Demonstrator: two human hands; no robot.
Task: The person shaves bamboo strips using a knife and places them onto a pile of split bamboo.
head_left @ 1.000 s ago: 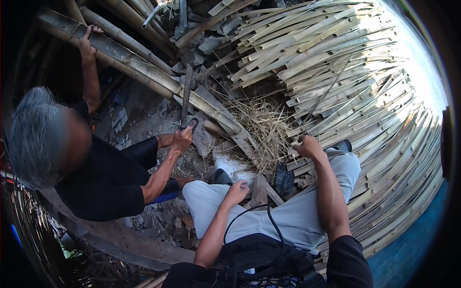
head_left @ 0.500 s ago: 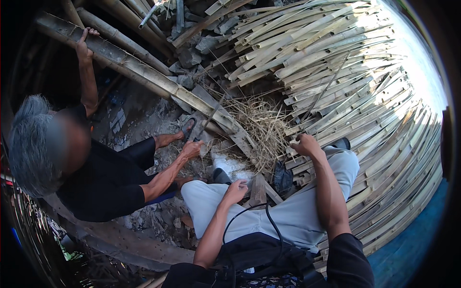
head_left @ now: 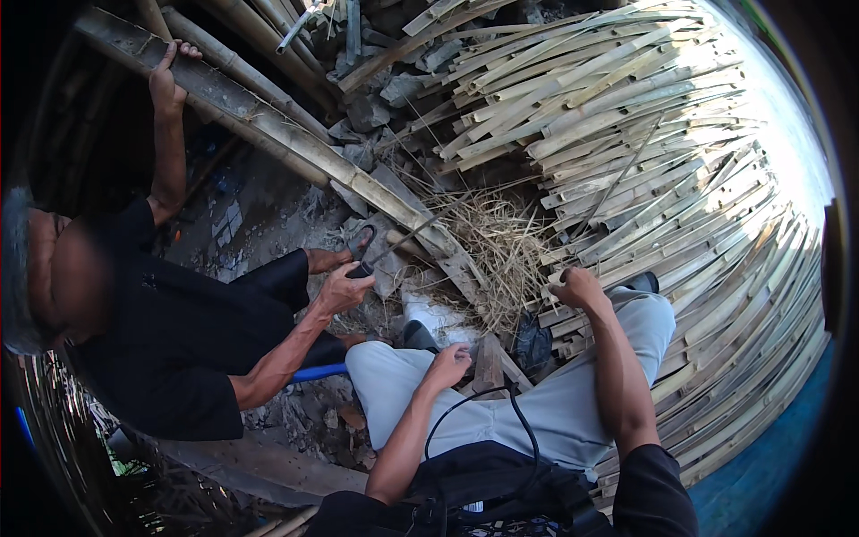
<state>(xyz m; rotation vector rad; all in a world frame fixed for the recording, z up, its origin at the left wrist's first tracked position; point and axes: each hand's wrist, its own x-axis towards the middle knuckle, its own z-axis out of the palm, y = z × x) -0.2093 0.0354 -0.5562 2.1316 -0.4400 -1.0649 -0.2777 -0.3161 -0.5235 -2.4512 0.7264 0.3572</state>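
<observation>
Long, pale split-bamboo strips lay stacked beside tangled, wiry shavings. The left hand curled loosely near grey trousers; the right hand curled beside strip ends, either grip unclear.

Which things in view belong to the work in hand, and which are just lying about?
In use, as I judge it:
split bamboo pole, under a co-worker's left hand
long blade, in the co-worker's right hand

Lying about, apparently:
bamboo slats, layered at the right
straw-like fibres
grey stones
crumpled black plastic
</observation>
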